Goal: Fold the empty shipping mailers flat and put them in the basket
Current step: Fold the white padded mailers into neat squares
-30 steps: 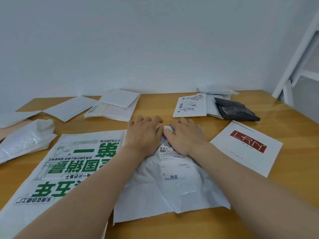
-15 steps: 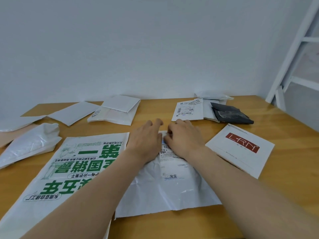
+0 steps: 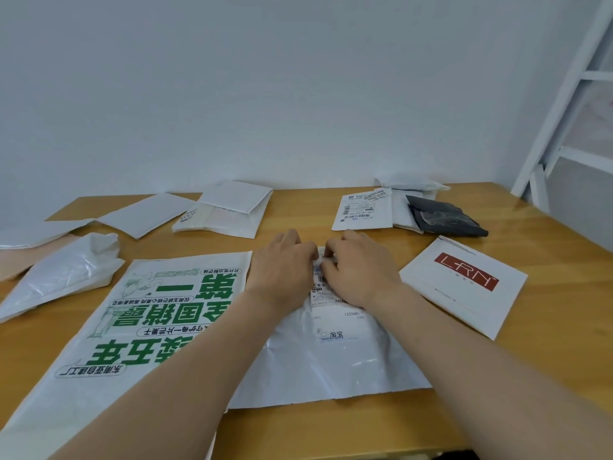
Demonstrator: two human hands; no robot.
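A wrinkled white plastic mailer (image 3: 335, 360) with a shipping label lies flat in front of me on the wooden table (image 3: 544, 327). My left hand (image 3: 282, 263) and my right hand (image 3: 361, 267) are side by side at its far edge, fingers curled and pinching that edge. A large white mailer with green print (image 3: 139, 323) lies to the left, partly under my left forearm. No basket is in view.
A white envelope with a red logo (image 3: 464, 287) lies to the right. Behind are a labelled white mailer (image 3: 361, 209), a black mailer (image 3: 441, 219), a folded white mailer (image 3: 229, 210), flat white sheets (image 3: 146, 212) and a crumpled bag (image 3: 63, 273). A white ladder frame (image 3: 564, 104) stands at right.
Both hands went from pressing flat on the mailer's far end to curling their fingers and pinching its far edge. The camera tilted up slightly.
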